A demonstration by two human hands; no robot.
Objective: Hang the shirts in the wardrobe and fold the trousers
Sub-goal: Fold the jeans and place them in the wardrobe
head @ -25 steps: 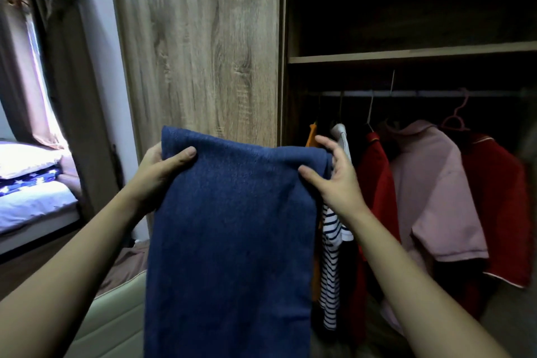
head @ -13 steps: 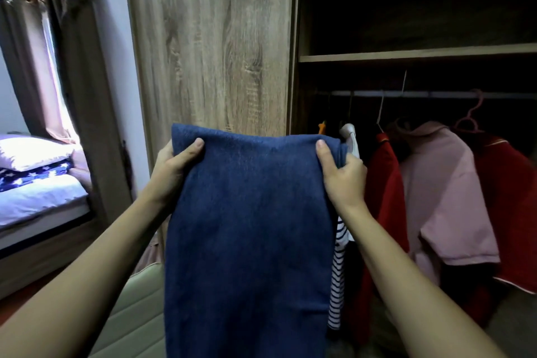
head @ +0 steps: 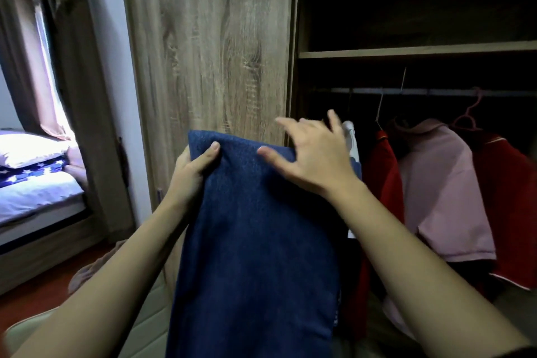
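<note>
Dark blue trousers (head: pixel 258 241) hang doubled over in front of me, their fold at the top. My left hand (head: pixel 193 171) grips the top left corner, thumb on the front. My right hand (head: pixel 313 154) is over the top right edge with its fingers spread, and it has no grip on the cloth. Behind them the wardrobe (head: pixel 212 52) stands with its right side exposed. On its rail (head: pixel 421 91) hang a red shirt (head: pixel 383 174), a pink shirt (head: pixel 441 192), another red shirt (head: pixel 508 206) and a white striped one (head: pixel 351 136), mostly hidden.
A wooden sliding door covers the wardrobe's left half, with a shelf (head: pixel 415 51) above the rail. A bed (head: pixel 32 192) with a pillow and a curtained window (head: pixel 49 67) are at the left. A pale green padded surface (head: pixel 145 325) lies below my arms.
My right hand has let go of the trousers' top right corner and spread its fingers above the edge. The left hand keeps its grip. The view has shifted left.
</note>
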